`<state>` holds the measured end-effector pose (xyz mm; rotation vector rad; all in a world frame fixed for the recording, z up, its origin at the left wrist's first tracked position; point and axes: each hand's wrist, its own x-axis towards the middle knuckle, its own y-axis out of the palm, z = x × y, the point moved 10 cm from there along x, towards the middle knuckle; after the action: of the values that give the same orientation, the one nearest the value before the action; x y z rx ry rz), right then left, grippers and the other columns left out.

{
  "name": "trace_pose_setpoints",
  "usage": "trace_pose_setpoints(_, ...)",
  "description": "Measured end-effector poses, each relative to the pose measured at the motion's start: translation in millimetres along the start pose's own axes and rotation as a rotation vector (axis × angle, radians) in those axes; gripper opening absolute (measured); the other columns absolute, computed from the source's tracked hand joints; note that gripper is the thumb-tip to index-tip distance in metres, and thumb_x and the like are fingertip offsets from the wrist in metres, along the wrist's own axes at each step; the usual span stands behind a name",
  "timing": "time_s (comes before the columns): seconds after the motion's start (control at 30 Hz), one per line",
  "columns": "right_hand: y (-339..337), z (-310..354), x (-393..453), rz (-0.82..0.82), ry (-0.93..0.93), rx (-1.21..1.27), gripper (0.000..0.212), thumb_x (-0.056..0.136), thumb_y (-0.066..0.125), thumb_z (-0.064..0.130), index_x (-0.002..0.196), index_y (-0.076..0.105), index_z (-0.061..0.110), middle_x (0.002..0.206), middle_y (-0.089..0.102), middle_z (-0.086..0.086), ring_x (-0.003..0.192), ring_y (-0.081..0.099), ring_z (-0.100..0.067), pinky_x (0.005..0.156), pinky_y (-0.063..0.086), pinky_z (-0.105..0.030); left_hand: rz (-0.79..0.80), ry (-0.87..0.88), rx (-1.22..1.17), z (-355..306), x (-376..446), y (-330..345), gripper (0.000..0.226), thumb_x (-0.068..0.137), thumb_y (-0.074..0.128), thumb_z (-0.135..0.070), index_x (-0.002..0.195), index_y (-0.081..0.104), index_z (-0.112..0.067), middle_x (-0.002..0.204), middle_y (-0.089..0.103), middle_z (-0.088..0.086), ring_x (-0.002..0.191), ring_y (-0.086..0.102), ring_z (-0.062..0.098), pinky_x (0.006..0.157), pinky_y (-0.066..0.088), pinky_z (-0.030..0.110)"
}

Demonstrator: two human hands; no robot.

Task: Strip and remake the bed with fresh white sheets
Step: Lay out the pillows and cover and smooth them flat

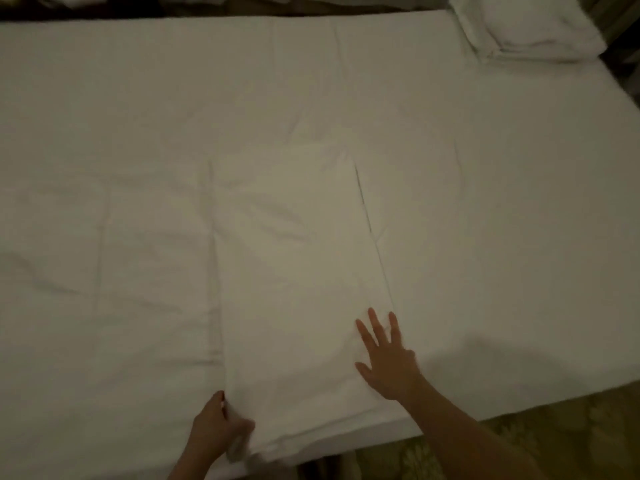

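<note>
- The bed (104, 150) is already covered by a white base sheet lying fairly flat, with soft creases out beyond the left hand, so stripping looks done
- The left hand (221, 429) grips the near-left corner of the folded sheet (294, 271), fingers curled round the cloth at the bed's near edge
- That folded sheet, 1 long white panel, stretches away from both hands toward the far side of the bed, resting on top of the base sheet
- The right hand (388, 358) lies flat with fingers spread, pressing the sheet's right edge just ahead of the wrist, holding nothing
- Far beyond the right hand, at the bed's far-right corner, sits 1 pillow (530, 26) in a white case
- My judgement: the job is around midway; this sheet has yet to be opened out, spread and tucked, and the pillow set in place
</note>
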<state>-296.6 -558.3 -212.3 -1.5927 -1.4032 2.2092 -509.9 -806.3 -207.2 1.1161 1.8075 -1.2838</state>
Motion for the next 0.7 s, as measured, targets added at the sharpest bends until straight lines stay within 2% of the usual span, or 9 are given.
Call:
trace_pose_setpoints(0.03,-3,-2,-8,0.042,-0.018,-0.010,0.073,0.094,0.028,0.054,0.153,-0.006,0.028,0.154,-0.034,0.004,0.147,-0.008,-0.036,0.099,0.038,-0.064,0.026,-0.009,0.045,0,-6,-3,0.085,0.038,0.081,-0.031,0.116,0.054,-0.011,0.097,0.068,0.010,0.100,0.064,0.029,0.077,0.047,0.031)
trace_pose_setpoints(0.1,-22,-5,-27,0.118,0.001,-0.026,0.072,0.099,0.039,0.042,0.154,-0.006,0.029,0.158,-0.024,0.001,0.148,-0.007,-0.030,0.112,0.019,-0.060,-0.012,-0.015,0.076,-7,-19,-23,0.077,0.070,0.079,-0.013,0.136,0.039,-0.008,0.113,0.065,0.015,0.108,0.061,0.030,0.086,0.047,0.032)
trace_pose_setpoints(0.13,-36,-3,-38,0.117,0.000,-0.025,0.070,0.100,0.039,0.039,0.154,-0.004,0.028,0.160,-0.017,0.001,0.149,-0.004,-0.027,0.114,0.014,-0.058,-0.055,-0.001,0.072,-14,-26,-35,0.072,0.080,0.074,-0.013,0.140,0.035,-0.008,0.122,0.062,0.017,0.113,0.058,0.031,0.090,0.044,0.032)
trace_pose_setpoints(0.2,-69,3,-56,0.051,-0.018,-0.012,0.066,0.101,0.037,0.036,0.154,-0.001,0.027,0.162,-0.009,0.001,0.149,-0.001,-0.023,0.116,0.011,-0.053,-0.134,0.071,0.050,-36,-47,-62,0.062,0.086,0.069,-0.017,0.140,0.038,-0.008,0.130,0.057,0.018,0.116,0.055,0.031,0.089,0.041,0.030)
trace_pose_setpoints(0.27,-96,10,-77,-0.004,-0.046,-0.008,0.062,0.101,0.037,0.034,0.154,0.007,0.025,0.162,0.001,0.002,0.148,0.006,-0.020,0.117,0.012,-0.049,-0.175,0.150,0.070,-59,-67,-82,0.049,0.088,0.067,-0.019,0.132,0.047,-0.010,0.126,0.059,0.014,0.108,0.056,0.025,0.082,0.039,0.027)
trace_pose_setpoints(0.33,-122,20,-97,-0.068,-0.066,-0.002,0.056,0.100,0.038,0.034,0.151,0.018,0.024,0.157,0.017,0.001,0.142,0.021,-0.020,0.114,0.022,-0.042,-0.211,0.218,0.092,-79,-92,-101,0.037,0.089,0.065,-0.020,0.123,0.055,-0.011,0.117,0.062,0.008,0.097,0.055,0.017,0.080,0.040,0.025)
trace_pose_setpoints(0.47,-192,62,-131,-0.232,-0.110,0.079,0.042,0.099,0.038,0.034,0.139,0.034,0.020,0.137,0.043,0.000,0.120,0.046,-0.019,0.096,0.038,-0.032,-0.267,0.335,0.138,-121,-140,-150,0.023,0.091,0.061,-0.025,0.113,0.061,-0.017,0.111,0.064,0.000,0.093,0.055,0.010,0.076,0.037,0.019)
trace_pose_setpoints(0.6,-245,114,-162,-0.337,-0.159,0.181,0.038,0.099,0.040,0.036,0.134,0.039,0.019,0.131,0.049,-0.001,0.117,0.049,-0.020,0.095,0.041,-0.032,-0.284,0.406,0.153,-140,-176,-201,0.020,0.092,0.060,-0.025,0.110,0.064,-0.016,0.104,0.062,-0.002,0.091,0.055,0.011,0.076,0.038,0.019)
trace_pose_setpoints(0.7,-252,145,-167,-0.366,-0.133,0.224,0.037,0.099,0.041,0.036,0.132,0.041,0.020,0.130,0.051,0.000,0.118,0.050,-0.019,0.095,0.041,-0.031,-0.279,0.418,0.175,-130,-180,-236,0.019,0.091,0.060,-0.026,0.107,0.063,-0.017,0.108,0.065,0.001,0.092,0.057,0.013,0.077,0.041,0.022)
